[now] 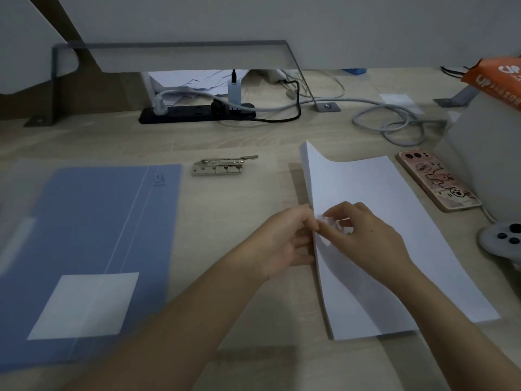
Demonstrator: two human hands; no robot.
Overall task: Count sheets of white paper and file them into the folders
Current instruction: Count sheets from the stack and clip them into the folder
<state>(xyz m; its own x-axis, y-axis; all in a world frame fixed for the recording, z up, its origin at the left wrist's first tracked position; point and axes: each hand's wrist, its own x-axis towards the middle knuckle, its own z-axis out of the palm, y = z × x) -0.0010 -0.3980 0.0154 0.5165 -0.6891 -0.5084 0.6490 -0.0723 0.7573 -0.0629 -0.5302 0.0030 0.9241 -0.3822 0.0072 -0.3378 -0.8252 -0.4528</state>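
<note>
A pale wooden desk fills the view, with a grey metal frame standing along its far side. On its left lies a blue folder, closed and flat, with a white label on its near part. To the right of the middle, well apart from the folder, the stack of white paper rests on the desk, running from the near edge away toward the back; its left long edge is lifted and curls upward, while the right side lies flat. The left hand sits just beside that raised edge, fingers curled against it from the left and gripping it. The right hand comes over the top of the sheets, thumb and forefinger pinching paper at the same edge (how many sheets it has hold of is too blurred to tell). Both hands meet at about the middle of the edge's length. At the back a black power strip carries several plugs, and a grey cable loops to its right. A phone in a pink cartoon case lies just beside the stack's far right corner. A grey game controller shows at the right border. Smallest, a metal binder clip mechanism lies between folder and paper, touching neither.
</note>
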